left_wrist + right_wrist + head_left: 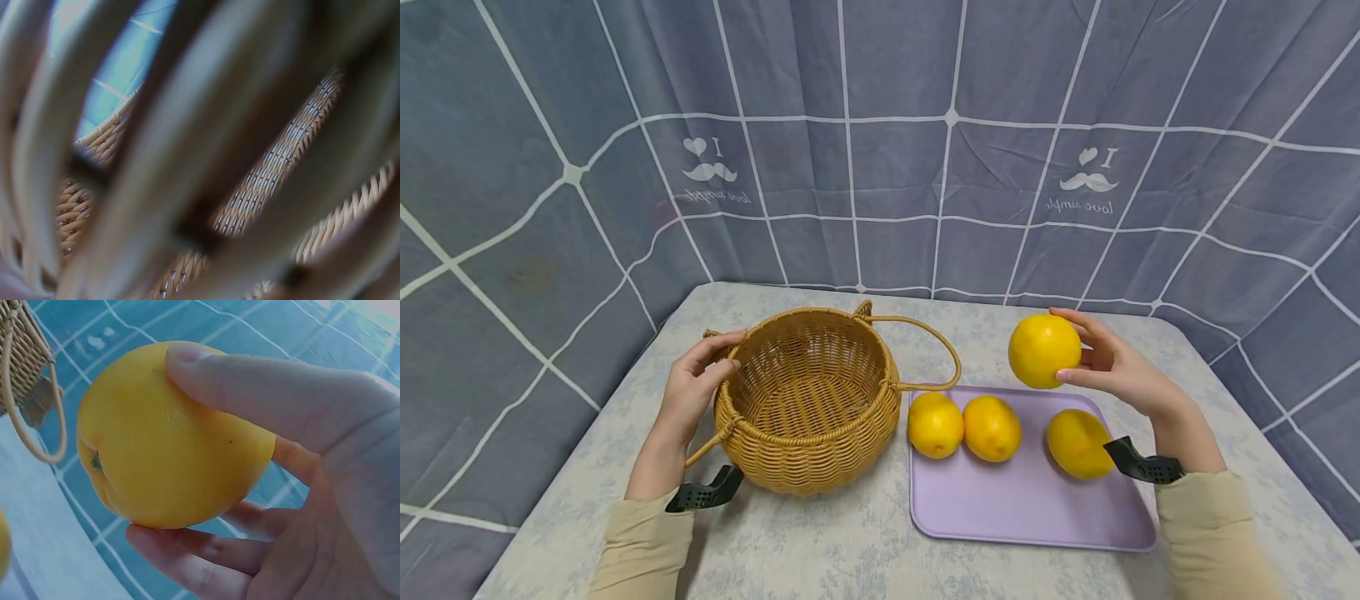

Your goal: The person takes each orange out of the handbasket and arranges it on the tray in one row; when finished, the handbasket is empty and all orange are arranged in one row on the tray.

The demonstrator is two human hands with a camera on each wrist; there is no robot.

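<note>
My left hand (696,379) grips the left rim of a round wicker basket (808,454), which has two loop handles and bare woven bottom. In the left wrist view, blurred strands fill the foreground, the basket's inner weave (275,169) shows between them, and the hand is not visible. Held up over the back right of a lilac tray (1000,508) is a yellow orange (1045,351), pinched between the thumb and fingers of my right hand (1112,362). Its green stem end faces left in the right wrist view. Two oranges (992,428) touch side by side at the tray's left; another orange (1078,443) lies right.
The pale patterned table (820,542) carries both basket and tray. One basket handle (951,346) sticks out right towards the tray's back left corner. A blue-grey checked curtain (895,167) hangs behind the table and along both sides.
</note>
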